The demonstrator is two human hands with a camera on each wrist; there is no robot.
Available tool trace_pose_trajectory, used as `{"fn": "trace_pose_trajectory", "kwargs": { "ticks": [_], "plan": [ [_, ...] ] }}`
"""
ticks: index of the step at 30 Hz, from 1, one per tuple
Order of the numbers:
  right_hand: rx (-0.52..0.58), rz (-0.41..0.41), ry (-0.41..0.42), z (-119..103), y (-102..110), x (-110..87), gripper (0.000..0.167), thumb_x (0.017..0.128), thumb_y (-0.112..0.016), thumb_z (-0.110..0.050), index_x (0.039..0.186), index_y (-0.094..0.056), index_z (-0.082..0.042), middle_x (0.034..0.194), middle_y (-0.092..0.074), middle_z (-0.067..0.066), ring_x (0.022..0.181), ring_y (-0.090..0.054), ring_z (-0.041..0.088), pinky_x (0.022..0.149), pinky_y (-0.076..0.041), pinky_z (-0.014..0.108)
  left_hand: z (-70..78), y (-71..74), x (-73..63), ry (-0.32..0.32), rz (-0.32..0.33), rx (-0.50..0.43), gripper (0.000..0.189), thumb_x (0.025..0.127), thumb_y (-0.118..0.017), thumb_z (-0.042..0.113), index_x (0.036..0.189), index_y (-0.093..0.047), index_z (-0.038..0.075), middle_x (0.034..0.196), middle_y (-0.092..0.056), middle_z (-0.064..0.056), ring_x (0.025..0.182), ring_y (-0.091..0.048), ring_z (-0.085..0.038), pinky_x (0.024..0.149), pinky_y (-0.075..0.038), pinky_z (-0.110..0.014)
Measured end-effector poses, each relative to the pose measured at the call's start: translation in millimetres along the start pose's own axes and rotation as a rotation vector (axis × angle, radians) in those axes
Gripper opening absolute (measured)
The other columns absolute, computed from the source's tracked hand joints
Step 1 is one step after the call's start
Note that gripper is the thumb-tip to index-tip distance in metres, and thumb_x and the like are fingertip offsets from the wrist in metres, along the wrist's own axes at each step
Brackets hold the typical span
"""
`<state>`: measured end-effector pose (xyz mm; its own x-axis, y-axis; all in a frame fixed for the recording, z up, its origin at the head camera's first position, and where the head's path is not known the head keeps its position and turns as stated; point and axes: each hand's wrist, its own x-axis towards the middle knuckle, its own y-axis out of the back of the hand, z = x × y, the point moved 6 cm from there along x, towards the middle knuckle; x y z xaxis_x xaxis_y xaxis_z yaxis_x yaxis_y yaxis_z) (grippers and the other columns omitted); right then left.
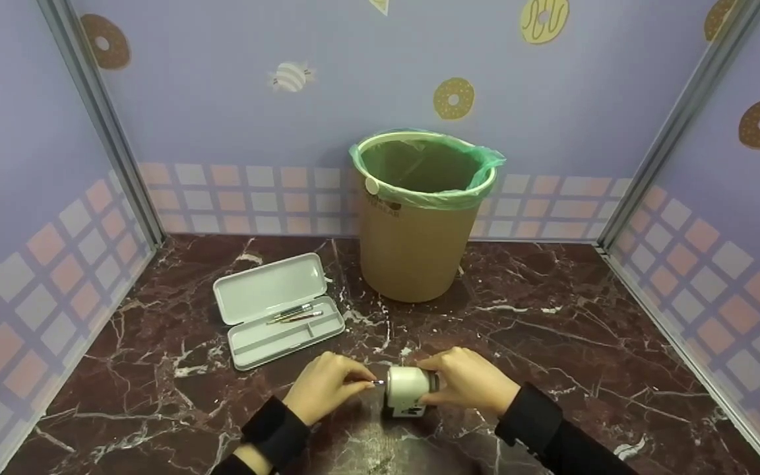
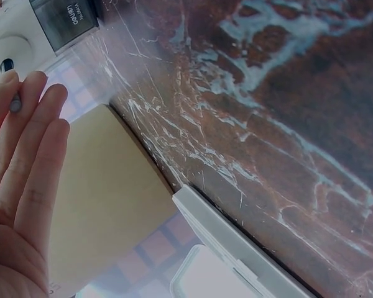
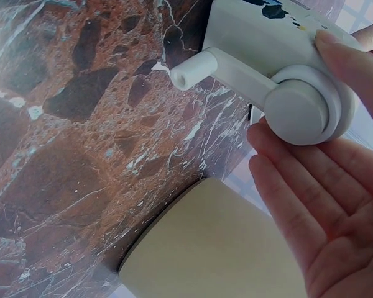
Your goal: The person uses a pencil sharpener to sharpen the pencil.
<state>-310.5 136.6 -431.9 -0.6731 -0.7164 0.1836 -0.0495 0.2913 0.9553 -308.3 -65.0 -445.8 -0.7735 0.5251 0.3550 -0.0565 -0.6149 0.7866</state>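
A white crank pencil sharpener stands on the dark marbled table in front of me. My right hand grips its crank end, thumb on one side and fingers on the other. The crank arm with its knob sticks out past that hand in the right wrist view. Between thumb and forefinger, my left hand pinches a pencil, mostly hidden by the fingers. One end of the pencil is at the round hole in the sharpener's face. The other left fingers are held nearly straight.
An opened white pencil case lies to the left, several pencils in it. Behind the sharpener stands a tan bin lined with a green bag. Patterned walls enclose the table at the back and sides.
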Motion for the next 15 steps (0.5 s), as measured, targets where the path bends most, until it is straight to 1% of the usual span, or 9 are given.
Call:
{"fn": "trace_pose_trajectory", "kwargs": {
  "ticks": [6, 11, 15],
  "plan": [
    [-0.010, 0.005, 0.005, -0.6, 1.8, -0.5, 0.034, 0.079, -0.087, -0.034, 0.102, -0.076, -0.011, 0.086, -0.078, 0.001, 0.064, -0.060, 0.001, 0.058, -0.047, 0.017, -1.7, 1.2, -1.7, 0.004, 0.014, 0.002, 0.008, 0.086, -0.079, 0.016, 0.092, -0.082, 0.011, 0.088, -0.082, -0.004, 0.075, -0.076, -0.012, 0.072, -0.061, -0.026],
    [-0.024, 0.015, 0.020, -2.4, 1.8, -0.6, 0.030, 0.079, -0.087, -0.033, 0.098, -0.075, -0.012, 0.082, -0.076, -0.001, 0.063, -0.055, -0.001, 0.056, -0.044, 0.015, -1.5, 2.1, -1.6, -0.007, 0.019, 0.008, 0.008, 0.086, -0.079, 0.015, 0.092, -0.082, 0.011, 0.087, -0.082, -0.003, 0.075, -0.076, -0.012, 0.071, -0.061, -0.026],
    [-0.030, 0.016, 0.024, -3.8, 2.0, 0.5, 0.029, 0.079, -0.087, -0.033, 0.095, -0.073, -0.013, 0.080, -0.075, -0.002, 0.062, -0.053, -0.002, 0.056, -0.042, 0.015, -3.0, 2.8, -2.2, 0.002, 0.012, 0.009, 0.008, 0.086, -0.079, 0.016, 0.092, -0.082, 0.012, 0.087, -0.082, -0.003, 0.075, -0.076, -0.012, 0.071, -0.060, -0.025]
  ]
}}
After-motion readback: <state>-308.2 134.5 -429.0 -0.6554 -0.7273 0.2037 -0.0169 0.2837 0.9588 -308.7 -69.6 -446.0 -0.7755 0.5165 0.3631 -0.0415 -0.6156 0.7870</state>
